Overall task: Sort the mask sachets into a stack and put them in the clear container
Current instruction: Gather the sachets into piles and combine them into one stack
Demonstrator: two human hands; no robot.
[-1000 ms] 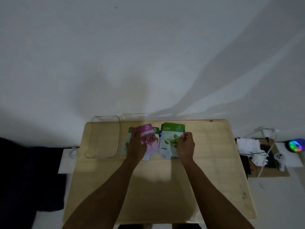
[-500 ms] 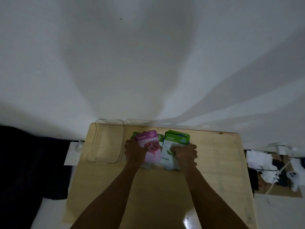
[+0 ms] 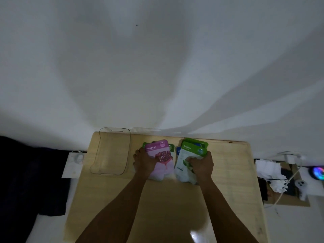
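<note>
- Pink sachet [image 3: 162, 151] reads "Pomegranate"; left hand [image 3: 145, 163] curls its fingers round its 9 o'clock edge.
- Green sachet [image 3: 188, 153] wording blurred; right hand [image 3: 202, 163] fingers grip it.
- Lower sachets [image 3: 171, 148] mostly hidden.

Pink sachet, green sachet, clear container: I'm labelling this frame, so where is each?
Pink sachet [image 3: 164, 160], head view, on its pomegranate picture.
Green sachet [image 3: 185, 155], head view, on its pale face below the header.
Clear container [image 3: 110, 155], head view, on its bare floor.
</note>
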